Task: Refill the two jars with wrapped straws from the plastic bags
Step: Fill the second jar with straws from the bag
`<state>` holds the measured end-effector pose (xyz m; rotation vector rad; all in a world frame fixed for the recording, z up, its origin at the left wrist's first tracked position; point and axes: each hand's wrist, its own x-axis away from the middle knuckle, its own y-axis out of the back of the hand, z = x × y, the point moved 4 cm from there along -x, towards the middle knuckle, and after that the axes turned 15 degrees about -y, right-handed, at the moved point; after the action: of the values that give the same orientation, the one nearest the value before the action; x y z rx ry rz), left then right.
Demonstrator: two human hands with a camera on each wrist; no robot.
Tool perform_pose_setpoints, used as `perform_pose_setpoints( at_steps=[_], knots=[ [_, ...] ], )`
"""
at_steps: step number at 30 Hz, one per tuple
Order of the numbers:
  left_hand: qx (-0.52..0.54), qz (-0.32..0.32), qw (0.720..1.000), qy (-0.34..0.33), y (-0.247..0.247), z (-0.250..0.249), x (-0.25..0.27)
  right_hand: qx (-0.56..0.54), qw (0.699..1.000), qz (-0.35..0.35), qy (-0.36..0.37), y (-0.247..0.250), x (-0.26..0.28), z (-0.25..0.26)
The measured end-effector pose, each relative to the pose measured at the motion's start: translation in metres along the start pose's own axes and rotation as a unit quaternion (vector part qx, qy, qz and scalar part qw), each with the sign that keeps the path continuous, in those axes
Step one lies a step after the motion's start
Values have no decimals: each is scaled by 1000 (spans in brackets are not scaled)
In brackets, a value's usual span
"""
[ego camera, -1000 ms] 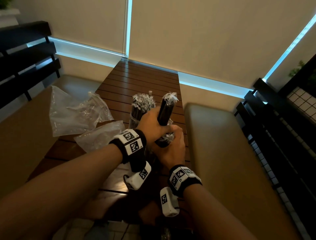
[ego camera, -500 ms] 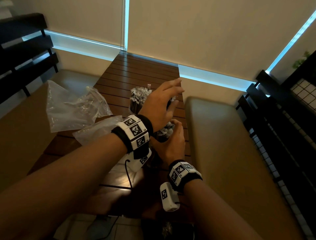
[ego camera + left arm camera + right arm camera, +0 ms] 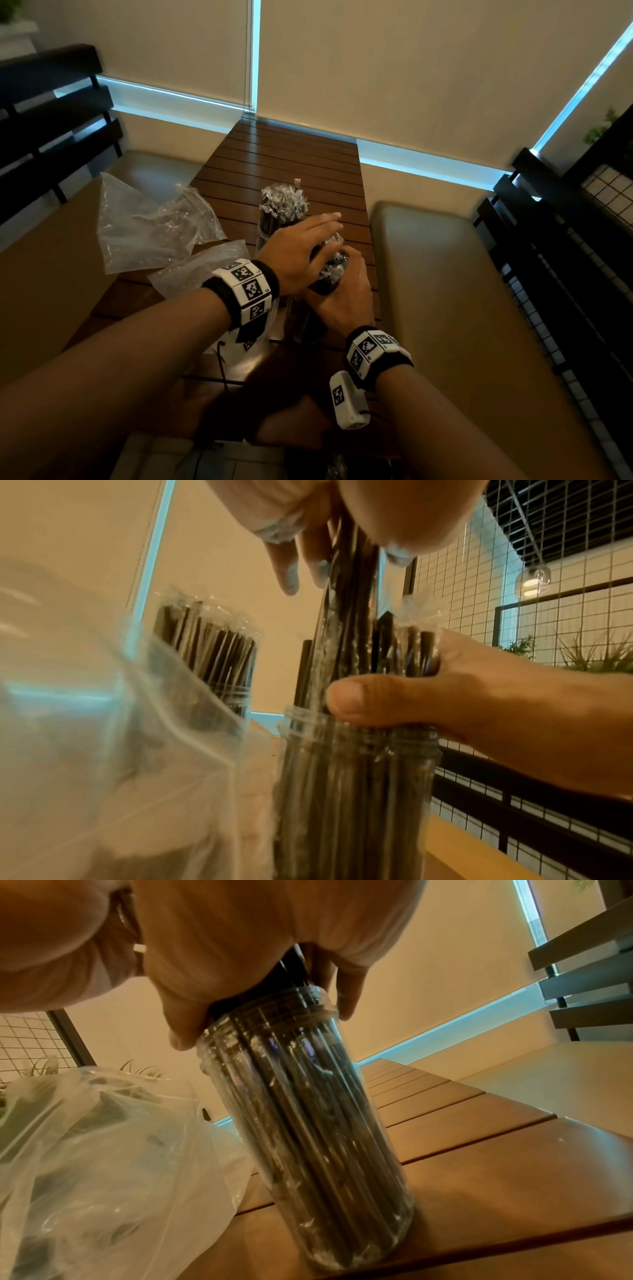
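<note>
near jar (image 3: 318, 1123) stands on slatted wood table (image 3: 291, 164), packed w/ black wrapped straws (image 3: 352, 593). right hand (image 3: 346, 291) grips straws at the jar mouth — left hand (image 3: 294, 253) lies flat on their tops, fingers straight. 2nd full jar (image 3: 274, 219) just behind; clear plastic bags (image 3: 144, 226) to the left.

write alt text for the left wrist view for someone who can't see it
A right hand grips a bundle of black wrapped straws standing in a clear jar, while the left hand's fingers press on the bundle's top. Behind stands a second jar of straws; a blurred clear plastic bag fills the left foreground.
</note>
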<state>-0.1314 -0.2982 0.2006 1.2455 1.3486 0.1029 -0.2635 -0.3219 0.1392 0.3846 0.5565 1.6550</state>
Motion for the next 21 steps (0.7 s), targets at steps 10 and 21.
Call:
perform_pose_setpoints(
  at_steps=[10, 21],
  knots=[
    [-86, 196, 975, 55, 8, -4, -13, 42, 998, 31, 19, 10, -1, 9],
    [-17, 215, 967, 136, -26, 1, 15, 96, 995, 35, 22, 9, -5, 9]
  ],
)
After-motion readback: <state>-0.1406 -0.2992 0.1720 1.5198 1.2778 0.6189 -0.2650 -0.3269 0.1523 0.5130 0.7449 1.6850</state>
